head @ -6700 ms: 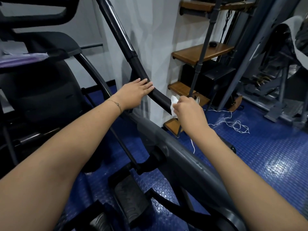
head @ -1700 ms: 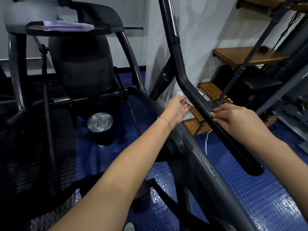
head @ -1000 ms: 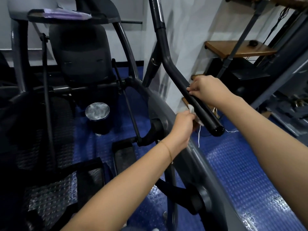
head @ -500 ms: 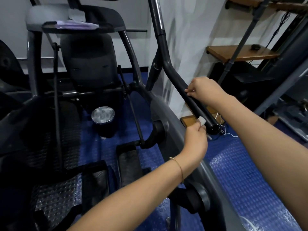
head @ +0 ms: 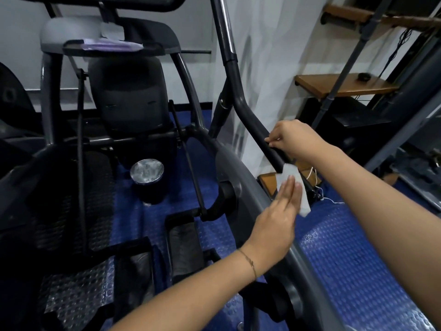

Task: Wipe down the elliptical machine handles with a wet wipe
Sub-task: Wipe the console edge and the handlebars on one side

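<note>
Over a blue studded floor (head: 346, 259), the right hand (head: 293, 137) curls round the black handle (head: 253, 125). Just below it, the left hand (head: 274, 225), fingers straight, presses the wipe (head: 303, 206) against the handle's lower end.

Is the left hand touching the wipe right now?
Touching. Head view: the left hand lies flat-fingered on the wipe, at the lower end of the handle.

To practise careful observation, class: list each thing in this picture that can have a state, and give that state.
Left hand, fingers straight, pressing the wipe.
Right hand, gripping the handle.
Wipe, pressed against the handle's lower end.
Handle, held, slanting down.
Bin, lid on.
</note>
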Tool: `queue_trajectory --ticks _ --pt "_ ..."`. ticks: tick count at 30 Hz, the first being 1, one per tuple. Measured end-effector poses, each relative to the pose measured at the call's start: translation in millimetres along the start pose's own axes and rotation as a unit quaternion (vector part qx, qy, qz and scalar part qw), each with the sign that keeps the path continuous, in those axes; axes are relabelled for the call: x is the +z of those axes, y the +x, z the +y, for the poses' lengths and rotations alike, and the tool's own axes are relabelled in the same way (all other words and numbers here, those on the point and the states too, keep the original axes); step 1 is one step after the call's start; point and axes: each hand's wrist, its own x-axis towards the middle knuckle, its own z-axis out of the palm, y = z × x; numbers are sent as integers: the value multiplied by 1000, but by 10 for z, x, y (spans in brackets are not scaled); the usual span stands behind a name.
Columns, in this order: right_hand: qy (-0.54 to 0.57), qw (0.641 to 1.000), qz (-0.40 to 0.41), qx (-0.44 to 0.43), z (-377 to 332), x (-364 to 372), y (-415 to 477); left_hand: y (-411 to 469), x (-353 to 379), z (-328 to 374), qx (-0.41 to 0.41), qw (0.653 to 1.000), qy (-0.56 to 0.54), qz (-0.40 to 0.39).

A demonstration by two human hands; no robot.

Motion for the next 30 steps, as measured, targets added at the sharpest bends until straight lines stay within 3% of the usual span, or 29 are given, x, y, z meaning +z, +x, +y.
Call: queue_trajectory --ticks 3,9,12,15,18,20,23,25,27,28,30 --pt "-16 1000 6 -10 30 0 0 -27 12 8 24 1000 -15 1" --pt "28 999 -23 2 72 -26 -1 90 -60 141 -79 984 -157 17" --pt "149 988 -5 36 118 -99 -196 168 -220 156 -182 919 -343 69" --pt "299 950 66 63 67 -139 -479 555 -550 -1 -267 853 -421 151" --pt "364 926 63 74 -72 -90 -578 887 -894 -117 -259 792 -544 98" --pt "375 914 124 94 -146 -73 -564 1009 -1031 -200 -234 789 -567 38" --pt "279 928 197 147 -129 -69 -589 1224 -1178 -516 -226 866 -443 56" --pt "164 959 171 153 -79 33 -672 1435 -1322 -839 -200 940 -262 94" --pt "78 978 135 135 -100 219 -746 1644 -1441 -1130 -155 987 -19 30" --pt "54 981 123 137 -134 303 -744 1745 -1472 -1247 -128 986 100 -26" --pt "26 983 121 138 -212 389 -623 1882 -1483 -1392 -54 951 281 -118"
